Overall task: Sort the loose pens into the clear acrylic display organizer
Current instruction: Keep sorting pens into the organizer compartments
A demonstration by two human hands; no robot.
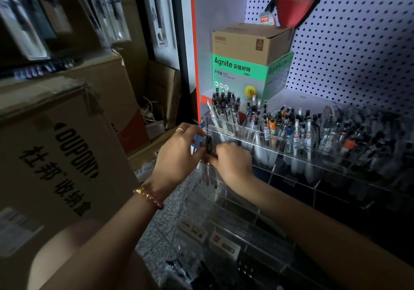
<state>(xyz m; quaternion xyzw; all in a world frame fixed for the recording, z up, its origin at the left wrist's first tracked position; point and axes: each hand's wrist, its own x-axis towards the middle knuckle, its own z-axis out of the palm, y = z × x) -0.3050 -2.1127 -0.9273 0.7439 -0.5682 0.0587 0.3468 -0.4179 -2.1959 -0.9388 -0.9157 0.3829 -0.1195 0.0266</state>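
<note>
Left grip [179, 153] and right grip [233, 162] both pinch pens [209, 145]; judged light, stiff, slick: hold mid-barrel, near organizer [233, 202]

The pens [272, 124] have black caps, clear and white barrels, and a few orange bands. They stand in a colourless acrylic organizer [324, 168]. The Agnite box [237, 74] is green and grey with a printed yellow ball. The pegboard [358, 54] is white with dark dots. The bead bracelet [149, 198] is pink and gold.
</note>
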